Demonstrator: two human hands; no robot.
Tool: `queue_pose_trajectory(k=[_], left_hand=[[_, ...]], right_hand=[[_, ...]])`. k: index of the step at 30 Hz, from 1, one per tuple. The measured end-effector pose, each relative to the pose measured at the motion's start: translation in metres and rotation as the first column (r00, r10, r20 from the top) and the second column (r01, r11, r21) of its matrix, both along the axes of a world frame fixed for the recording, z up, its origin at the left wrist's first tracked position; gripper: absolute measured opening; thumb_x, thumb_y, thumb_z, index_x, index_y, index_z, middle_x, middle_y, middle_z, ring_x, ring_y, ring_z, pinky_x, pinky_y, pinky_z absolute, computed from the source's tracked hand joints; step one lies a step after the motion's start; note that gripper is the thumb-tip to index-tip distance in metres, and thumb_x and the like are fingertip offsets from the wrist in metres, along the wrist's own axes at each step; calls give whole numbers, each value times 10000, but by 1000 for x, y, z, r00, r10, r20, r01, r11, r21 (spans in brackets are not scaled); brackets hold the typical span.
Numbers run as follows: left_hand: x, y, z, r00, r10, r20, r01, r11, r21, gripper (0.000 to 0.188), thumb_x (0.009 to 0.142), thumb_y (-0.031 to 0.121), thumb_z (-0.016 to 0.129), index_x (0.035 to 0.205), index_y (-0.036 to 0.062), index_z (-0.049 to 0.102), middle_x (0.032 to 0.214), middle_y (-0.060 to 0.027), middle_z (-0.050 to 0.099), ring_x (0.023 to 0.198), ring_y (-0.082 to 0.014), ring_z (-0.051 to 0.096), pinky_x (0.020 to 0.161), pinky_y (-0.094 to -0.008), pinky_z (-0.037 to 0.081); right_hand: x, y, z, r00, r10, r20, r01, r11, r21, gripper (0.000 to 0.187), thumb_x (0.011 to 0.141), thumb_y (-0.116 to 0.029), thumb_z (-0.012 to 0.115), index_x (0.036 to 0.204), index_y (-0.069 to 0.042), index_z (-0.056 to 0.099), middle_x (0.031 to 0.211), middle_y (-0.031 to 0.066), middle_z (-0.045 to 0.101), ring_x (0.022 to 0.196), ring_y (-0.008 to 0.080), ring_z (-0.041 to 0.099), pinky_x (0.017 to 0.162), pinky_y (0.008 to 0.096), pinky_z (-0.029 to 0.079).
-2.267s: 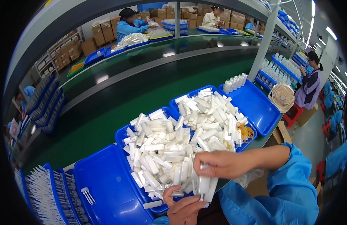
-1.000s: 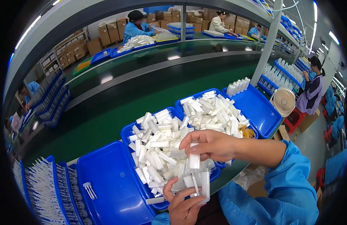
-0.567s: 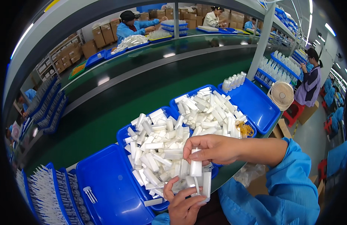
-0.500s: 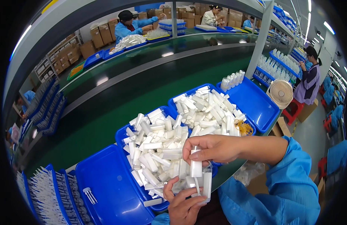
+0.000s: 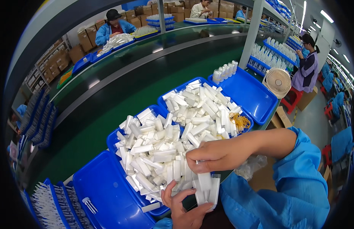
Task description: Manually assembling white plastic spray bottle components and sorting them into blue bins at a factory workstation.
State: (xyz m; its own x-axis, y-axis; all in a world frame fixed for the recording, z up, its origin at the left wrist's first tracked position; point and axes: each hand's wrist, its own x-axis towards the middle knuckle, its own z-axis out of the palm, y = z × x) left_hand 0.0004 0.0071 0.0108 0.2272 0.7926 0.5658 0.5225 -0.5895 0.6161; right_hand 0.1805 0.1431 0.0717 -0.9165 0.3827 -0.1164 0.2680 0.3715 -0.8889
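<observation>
My left hand (image 5: 186, 212) is closed round a few clear plastic sleeves with white inserts (image 5: 214, 191), thumb along their lower end and fingers on the far side. Just above it, my right hand (image 5: 217, 154) grips another clear-and-white sleeve (image 5: 204, 181) by its upper end. That sleeve points down, its lower part between the ones in my left hand; whether they touch is hard to make out. Beyond my hands lies a heap of similar white pieces in clear sleeves (image 5: 146, 152), with a second heap (image 5: 201, 107) farther right. Both rest in blue trays.
At left, a blue tray (image 5: 108, 183) holds a few small white sticks (image 5: 89, 205), beside racks of white-tipped parts (image 5: 45, 206). Yellow rubber bands (image 5: 240, 122) lie on the right heap. Farther right are another blue tray (image 5: 257, 99) and a beige fan (image 5: 277, 82). Co-workers sit across the green belt (image 5: 96, 126).
My right hand has lowered its sleeve in among those in my left hand. The whole scene has shifted left in the picture. A co-worker across the belt has brought a raised arm down.
</observation>
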Motion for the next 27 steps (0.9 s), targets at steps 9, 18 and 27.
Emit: queue_pose_trajectory(k=[9,18,27], left_hand=[[22,5,-35,849,147,507,-259,953,157,550,640,372,771,1053,84,547,1187,-177,375,1141,-392,374,950,-501,313],[15,-4,-18,329,-4,944,842,454,-291,421,712,236,723,1022,24,532,991,-149,489,947,-291,489,811,-407,405],[12,-5,-33,336,38,941,904,267,-333,375,695,192,729,956,19,523,822,-103,511,801,-221,493,704,-342,414]], right_hand=[[-3,-36,-23,995,-14,-98,32,984,178,160,909,-207,414,892,-57,468,830,105,534,815,280,531,733,384,339],[2,-67,-9,918,214,-333,-24,870,493,182,849,-209,498,984,-86,507,907,77,509,907,244,478,765,385,293],[33,3,-18,854,-443,-273,500,549,670,349,720,-174,654,1032,-88,522,1109,117,481,1041,294,446,852,427,304]])
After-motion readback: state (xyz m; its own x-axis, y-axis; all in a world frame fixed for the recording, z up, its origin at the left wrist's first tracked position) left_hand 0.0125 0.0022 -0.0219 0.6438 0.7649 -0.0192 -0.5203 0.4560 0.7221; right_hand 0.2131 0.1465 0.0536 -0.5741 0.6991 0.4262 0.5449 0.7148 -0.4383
